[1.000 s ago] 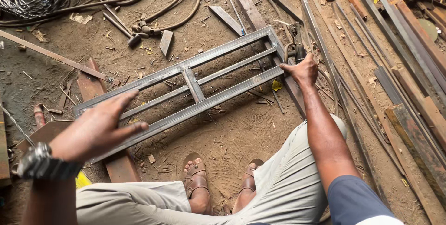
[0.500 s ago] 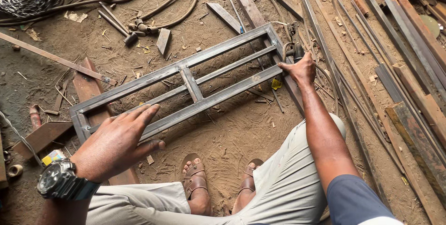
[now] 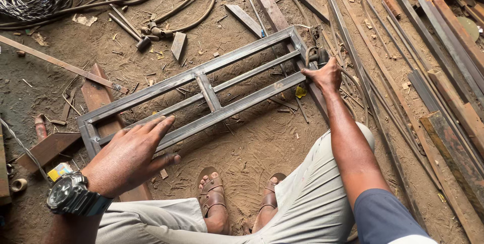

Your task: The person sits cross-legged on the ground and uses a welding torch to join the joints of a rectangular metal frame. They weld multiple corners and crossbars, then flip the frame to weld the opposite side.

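A rectangular metal frame with a middle rail and a short cross bar lies flat on the dirt floor, running slantwise from lower left to upper right. Its left end is laid over a rusty flat bar.

The left hand is held flat, palm down, with the fingers stretched out and close together and the thumb spread aside; the fingertips rest on the near rail towards the frame's left end. A dark wristwatch is worn on that wrist.

The right hand is closed around the frame's right end, beside a dark clamp-like tool that cannot be made out clearly.

Two sandalled feet are placed just below the frame. A hammer and hoses lie beyond it; long steel bars are stacked at the right.
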Tool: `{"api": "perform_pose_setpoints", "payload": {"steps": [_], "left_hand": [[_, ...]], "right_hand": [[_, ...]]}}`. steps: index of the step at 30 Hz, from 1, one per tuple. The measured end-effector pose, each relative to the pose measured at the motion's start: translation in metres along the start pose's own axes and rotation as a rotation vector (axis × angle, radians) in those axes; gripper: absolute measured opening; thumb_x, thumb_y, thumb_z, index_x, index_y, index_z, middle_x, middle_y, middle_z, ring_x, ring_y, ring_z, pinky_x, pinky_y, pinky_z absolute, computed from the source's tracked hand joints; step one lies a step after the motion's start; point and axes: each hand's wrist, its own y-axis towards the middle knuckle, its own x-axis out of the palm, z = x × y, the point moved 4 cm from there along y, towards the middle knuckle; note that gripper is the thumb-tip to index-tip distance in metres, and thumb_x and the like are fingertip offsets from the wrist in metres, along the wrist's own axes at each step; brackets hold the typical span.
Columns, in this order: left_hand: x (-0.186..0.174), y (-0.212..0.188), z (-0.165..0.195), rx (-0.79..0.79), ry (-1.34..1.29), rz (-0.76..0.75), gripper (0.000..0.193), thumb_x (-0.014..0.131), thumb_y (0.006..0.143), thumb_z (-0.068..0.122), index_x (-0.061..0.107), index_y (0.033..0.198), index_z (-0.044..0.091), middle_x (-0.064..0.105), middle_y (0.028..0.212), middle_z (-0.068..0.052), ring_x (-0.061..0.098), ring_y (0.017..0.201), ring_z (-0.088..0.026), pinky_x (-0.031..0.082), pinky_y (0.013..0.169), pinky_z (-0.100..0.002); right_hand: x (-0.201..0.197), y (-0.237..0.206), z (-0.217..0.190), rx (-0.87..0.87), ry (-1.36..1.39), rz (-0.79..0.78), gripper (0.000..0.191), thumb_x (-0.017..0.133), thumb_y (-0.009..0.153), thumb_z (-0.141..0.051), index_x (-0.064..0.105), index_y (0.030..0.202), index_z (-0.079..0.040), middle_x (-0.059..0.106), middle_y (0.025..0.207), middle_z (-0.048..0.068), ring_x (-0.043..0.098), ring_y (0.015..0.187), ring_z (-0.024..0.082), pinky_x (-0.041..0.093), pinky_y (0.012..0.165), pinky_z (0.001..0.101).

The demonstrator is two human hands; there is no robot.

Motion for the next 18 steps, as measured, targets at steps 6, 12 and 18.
{"api": "perform_pose_setpoints", "payload": {"steps": [6, 12, 18], "left_hand": [[0.0015, -0.0016, 0.0003, 0.002, 0.009, -0.017, 0.095, 0.065, 0.082, 0.059, 0.028, 0.158, 0.017, 0.045, 0.154, -0.014, 0.046, 0.135, -0.03, 0.043, 0.105, -0.045], [0.0009, -0.0013, 0.0008, 0.006, -0.006, -0.023, 0.095, 0.065, 0.082, 0.059, 0.028, 0.158, 0.015, 0.044, 0.156, -0.012, 0.045, 0.136, -0.028, 0.043, 0.104, -0.046], [0.002, -0.0007, 0.0011, -0.021, -0.005, -0.053, 0.096, 0.064, 0.082, 0.06, 0.026, 0.159, 0.017, 0.041, 0.158, -0.01, 0.043, 0.137, -0.027, 0.042, 0.105, -0.046]], "right_hand": [[0.003, 0.0002, -0.0013, -0.013, -0.003, -0.003, 0.099, 0.087, 0.063, -0.078, 0.052, 0.112, 0.001, 0.049, 0.076, 0.001, 0.043, 0.055, 0.008, 0.036, 0.042, 0.0252], [0.0047, 0.0025, 0.0011, 0.004, -0.026, -0.003, 0.104, 0.087, 0.061, -0.079, 0.051, 0.116, 0.002, 0.049, 0.075, 0.001, 0.041, 0.055, 0.008, 0.033, 0.041, 0.0254], [0.0049, 0.0034, 0.0015, -0.009, -0.043, 0.002, 0.104, 0.087, 0.062, -0.08, 0.052, 0.115, 0.003, 0.049, 0.075, 0.001, 0.041, 0.055, 0.008, 0.034, 0.041, 0.0248]]}}
